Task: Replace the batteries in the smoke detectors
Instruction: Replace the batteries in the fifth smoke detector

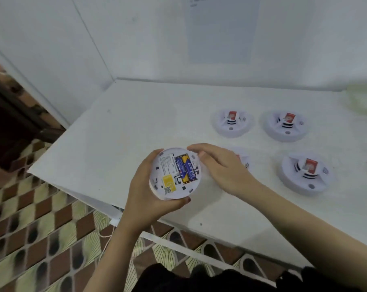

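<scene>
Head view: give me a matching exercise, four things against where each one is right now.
Things:
1. held smoke detector
2. batteries
3. half-hidden detector
4. near-right detector

Places:
A. on the table, mostly covered by the right hand
B. side by side in the opened back
C. gripped by the left hand, back facing up
D. on the table, clear of both hands

Pairs: 1-C, 2-B, 3-A, 4-D.

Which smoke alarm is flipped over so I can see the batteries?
The smoke alarm in the left hand: its back faces up, showing two batteries. The others lie face up.
</scene>
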The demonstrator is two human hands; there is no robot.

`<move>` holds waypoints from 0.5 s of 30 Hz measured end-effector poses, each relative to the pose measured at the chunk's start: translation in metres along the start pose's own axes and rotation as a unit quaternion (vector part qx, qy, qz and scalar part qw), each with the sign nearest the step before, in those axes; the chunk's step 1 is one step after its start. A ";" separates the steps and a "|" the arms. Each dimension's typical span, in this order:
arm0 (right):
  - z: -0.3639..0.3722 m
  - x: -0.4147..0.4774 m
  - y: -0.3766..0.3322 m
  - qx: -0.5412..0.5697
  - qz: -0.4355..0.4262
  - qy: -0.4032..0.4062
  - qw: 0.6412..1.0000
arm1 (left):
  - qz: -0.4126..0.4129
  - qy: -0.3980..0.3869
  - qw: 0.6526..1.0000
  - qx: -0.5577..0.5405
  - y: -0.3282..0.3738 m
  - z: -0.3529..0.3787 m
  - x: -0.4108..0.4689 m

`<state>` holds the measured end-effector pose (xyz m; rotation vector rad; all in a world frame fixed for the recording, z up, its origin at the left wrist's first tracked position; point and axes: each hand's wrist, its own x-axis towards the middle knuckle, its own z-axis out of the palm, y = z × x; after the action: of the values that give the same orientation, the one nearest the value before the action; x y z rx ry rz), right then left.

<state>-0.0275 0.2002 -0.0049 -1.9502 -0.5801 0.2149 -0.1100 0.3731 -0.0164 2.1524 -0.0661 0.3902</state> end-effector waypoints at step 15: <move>0.031 0.057 0.021 -0.431 -0.044 -0.063 0.899 | -0.095 -0.031 0.995 -0.017 -0.082 -0.050 -0.008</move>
<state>0.0159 0.2460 -0.0316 -2.7674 -0.9584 0.0137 -0.1145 0.4605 -0.0577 2.1148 0.0953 0.2107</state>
